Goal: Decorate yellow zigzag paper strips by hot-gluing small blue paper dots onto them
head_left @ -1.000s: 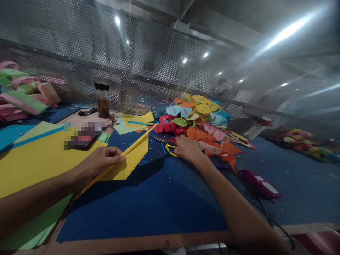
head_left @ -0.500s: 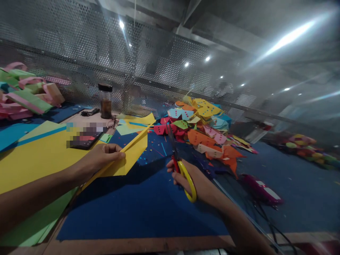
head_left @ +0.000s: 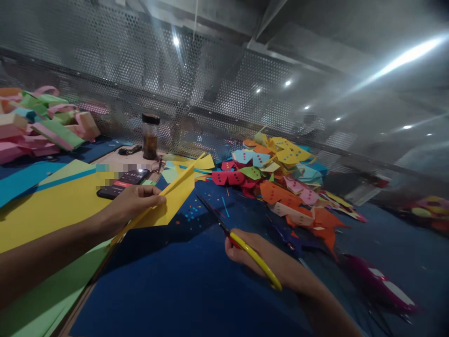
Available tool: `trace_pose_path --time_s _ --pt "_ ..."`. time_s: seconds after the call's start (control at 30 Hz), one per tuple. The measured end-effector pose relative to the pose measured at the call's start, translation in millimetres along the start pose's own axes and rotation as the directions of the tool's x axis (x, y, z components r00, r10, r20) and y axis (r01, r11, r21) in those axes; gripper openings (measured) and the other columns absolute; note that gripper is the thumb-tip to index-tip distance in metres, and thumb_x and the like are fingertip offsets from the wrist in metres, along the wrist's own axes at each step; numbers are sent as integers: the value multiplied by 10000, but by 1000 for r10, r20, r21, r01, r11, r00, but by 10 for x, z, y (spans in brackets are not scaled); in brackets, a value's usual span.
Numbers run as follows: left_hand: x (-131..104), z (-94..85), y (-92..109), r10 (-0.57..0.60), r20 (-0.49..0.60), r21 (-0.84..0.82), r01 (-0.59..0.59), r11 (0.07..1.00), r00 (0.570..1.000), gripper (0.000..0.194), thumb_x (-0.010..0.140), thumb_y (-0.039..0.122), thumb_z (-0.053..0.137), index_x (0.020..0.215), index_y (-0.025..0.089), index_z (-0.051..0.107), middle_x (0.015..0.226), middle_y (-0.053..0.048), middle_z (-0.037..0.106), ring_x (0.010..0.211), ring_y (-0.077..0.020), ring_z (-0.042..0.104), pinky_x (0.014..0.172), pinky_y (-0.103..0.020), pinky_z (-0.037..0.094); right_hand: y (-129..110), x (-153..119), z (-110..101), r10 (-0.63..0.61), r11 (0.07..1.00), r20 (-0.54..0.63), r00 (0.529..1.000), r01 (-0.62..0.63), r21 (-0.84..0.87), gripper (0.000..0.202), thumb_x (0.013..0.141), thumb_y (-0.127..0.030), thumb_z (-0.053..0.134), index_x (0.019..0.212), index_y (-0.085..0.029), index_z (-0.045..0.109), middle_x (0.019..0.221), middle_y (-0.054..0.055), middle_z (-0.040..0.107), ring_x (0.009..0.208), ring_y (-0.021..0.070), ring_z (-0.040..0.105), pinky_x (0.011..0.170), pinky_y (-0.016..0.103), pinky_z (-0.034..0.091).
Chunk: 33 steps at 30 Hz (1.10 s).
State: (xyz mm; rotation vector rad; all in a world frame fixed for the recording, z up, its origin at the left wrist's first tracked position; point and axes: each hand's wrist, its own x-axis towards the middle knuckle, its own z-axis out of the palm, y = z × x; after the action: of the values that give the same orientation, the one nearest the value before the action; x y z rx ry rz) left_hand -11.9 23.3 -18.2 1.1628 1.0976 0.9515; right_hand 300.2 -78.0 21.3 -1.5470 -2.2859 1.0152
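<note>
Pinched between the thumb and fingers of my left hand point(head_left: 138, 206) is a folded sheet of yellow paper point(head_left: 175, 199), its far end raised off the blue table surface. My right hand point(head_left: 252, 248) is closed round scissors point(head_left: 257, 260) with yellow handles and dark blades. The blades look closed and point up and left toward the paper, apart from it. Tiny coloured paper bits point(head_left: 192, 213) lie beneath, between the two hands. Beyond my right hand is a heap of cut, dotted paper shapes point(head_left: 286, 192) in several colours.
Large yellow sheets point(head_left: 31, 213) and green sheets point(head_left: 59, 290) lie on the left. A phone point(head_left: 121, 185) and a dark-lidded jar point(head_left: 150, 138) stand behind. Folded paper pieces point(head_left: 56, 126) pile at far left. On the right is a purple device point(head_left: 382, 283) with a cable.
The scissors have swung from nearly upright to tilting left, their tips now lower and nearer the paper. My left hand keeps its hold on the yellow sheet. The view has shifted slightly left.
</note>
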Motion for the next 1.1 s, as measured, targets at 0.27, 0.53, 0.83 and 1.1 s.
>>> trace_pose_path --time_s 0.27,0.53,0.83,1.1 --pt "-22 8 2 -37 12 35 36 999 999 309 527 308 912 688 192 675 564 19 712 448 -117 590 420 -176 394 -22 8 29 107 992 89 990 -112 55 264 993 -431 533 886 -190 541 788 -21 540 689 133 458 610 260 359" --pt "-62 50 -36 -45 41 28 44 999 998 315 525 316 932 663 196 676 583 23 730 464 -105 596 432 -158 401 -113 6 80 108 993 78 991 -105 -48 252 964 -402 596 832 -194 542 775 -12 557 687 133 469 583 244 337" --pt "-76 94 -46 -5 82 54 1 999 997 294 548 362 931 645 198 708 556 31 705 461 -85 570 439 -160 397 -200 23 109 90 990 81 993 -81 -113 235 967 -379 609 836 -193 550 786 -21 565 707 132 496 592 243 318" --pt "-109 99 -70 -3 80 82 -4 997 997 238 637 361 883 690 206 710 601 21 718 493 -97 583 462 -175 392 -239 22 119 113 988 84 990 -103 -118 209 963 -351 596 828 -197 552 798 -22 582 715 131 506 606 250 314"
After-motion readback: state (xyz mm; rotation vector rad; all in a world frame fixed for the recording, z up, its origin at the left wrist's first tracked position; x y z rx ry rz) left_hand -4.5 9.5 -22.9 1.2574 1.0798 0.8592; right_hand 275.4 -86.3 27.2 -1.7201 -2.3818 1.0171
